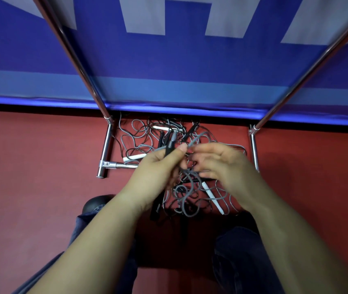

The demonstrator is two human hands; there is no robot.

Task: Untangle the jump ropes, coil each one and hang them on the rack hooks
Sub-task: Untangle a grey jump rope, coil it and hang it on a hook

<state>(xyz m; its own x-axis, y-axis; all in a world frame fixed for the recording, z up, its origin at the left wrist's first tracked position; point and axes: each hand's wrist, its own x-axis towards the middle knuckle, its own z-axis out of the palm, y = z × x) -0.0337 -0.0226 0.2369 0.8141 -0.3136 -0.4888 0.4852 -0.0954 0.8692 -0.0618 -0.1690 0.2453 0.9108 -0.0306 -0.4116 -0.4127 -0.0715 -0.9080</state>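
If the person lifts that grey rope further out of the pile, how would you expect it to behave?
The grey rope hangs in loose curves below the left hand, so it is probably floppy. It loops through the tangled pile on the floor, so lifting would likely drag neighbouring cords along. The white handle lying in the pile looks rigid and may snag.

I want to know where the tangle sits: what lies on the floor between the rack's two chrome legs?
In the head view, the tangled jump ropes lie on the red floor between the left leg and right leg.
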